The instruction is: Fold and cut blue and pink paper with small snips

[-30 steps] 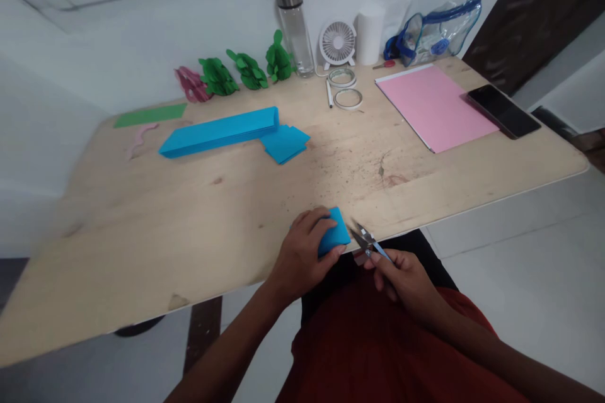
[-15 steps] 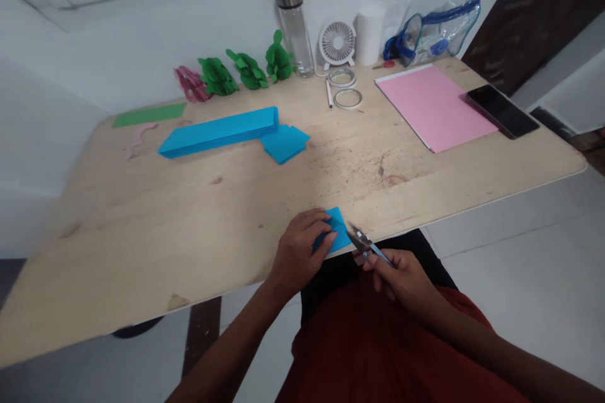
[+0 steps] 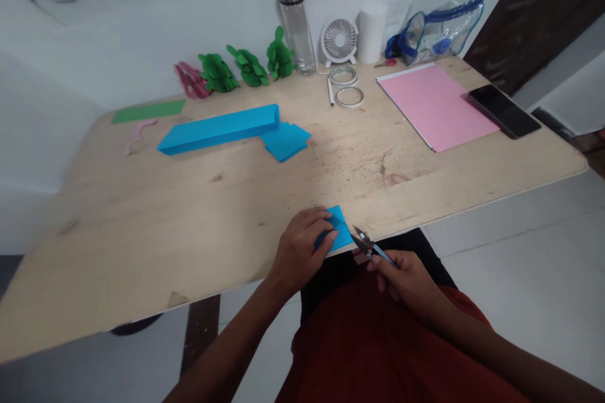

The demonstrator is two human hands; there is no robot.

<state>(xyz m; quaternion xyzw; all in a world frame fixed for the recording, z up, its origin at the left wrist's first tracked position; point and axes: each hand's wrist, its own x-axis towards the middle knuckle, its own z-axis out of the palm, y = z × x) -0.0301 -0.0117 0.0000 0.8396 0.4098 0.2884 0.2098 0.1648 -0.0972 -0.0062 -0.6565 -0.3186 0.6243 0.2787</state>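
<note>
At the front edge of the table, my left hand point(image 3: 302, 239) grips a small folded piece of blue paper point(image 3: 341, 227), fingers curled on top of it and thumb along its near side. Part of the paper is hidden under the fingers. My right hand point(image 3: 406, 277) is closed around a pair of thread snips point(image 3: 371, 247) with blue handles. Their blades are spread, with the tips just beside the paper's right edge. Farther back lie a stack of blue paper pieces point(image 3: 286, 141) and a long folded blue strip point(image 3: 220, 129).
Along the wall stand green paper shapes point(image 3: 250, 66), a pink paper shape point(image 3: 191, 80), a glass bottle point(image 3: 297, 31), a small fan point(image 3: 339, 41) and a clear pouch point(image 3: 439, 31). Tape rolls point(image 3: 348, 97), pink paper point(image 3: 435, 107) and a phone point(image 3: 503, 111) lie on the table point(image 3: 165, 220).
The snips have shifted slightly right, away from the paper's edge. My left hand keeps its place on the blue paper. The view has tilted a little.
</note>
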